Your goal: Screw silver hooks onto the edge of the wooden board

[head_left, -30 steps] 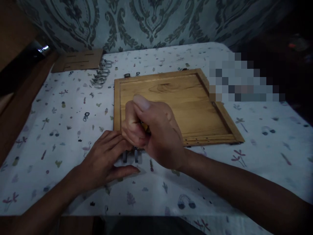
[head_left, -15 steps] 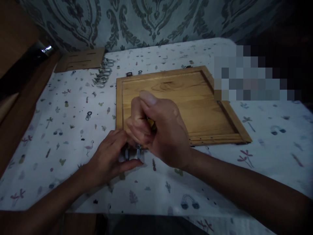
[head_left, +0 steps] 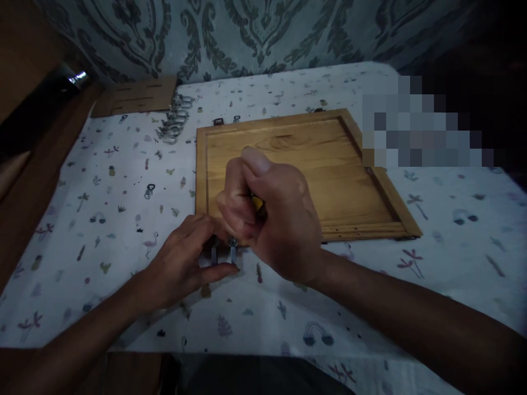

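Observation:
A wooden panel with a raised frame (head_left: 358,186) lies on the cloth-covered table. My left hand (head_left: 179,260) is at its near left corner, thumb and fingers closed around a small metal latch (head_left: 233,254) against the panel's edge. Two bright metal bars of the latch show between thumb and fingers. My right hand (head_left: 284,219) makes a fist just above the latch, wrapped around a yellow-handled tool (head_left: 257,203). Only a bit of yellow shows inside the fist; the tool's tip is hidden.
Several loose metal latches (head_left: 175,120) lie in a pile at the back left, beside a slotted cardboard piece (head_left: 134,97). Small dark fittings (head_left: 218,122) sit along the panel's far edge. Patterned wallpaper (head_left: 259,33) rises behind the table. A blurred patch covers the right back.
My right fist has shifted slightly to the right and turned a little. My left hand keeps its grip at the panel's corner. The whole view has moved slightly.

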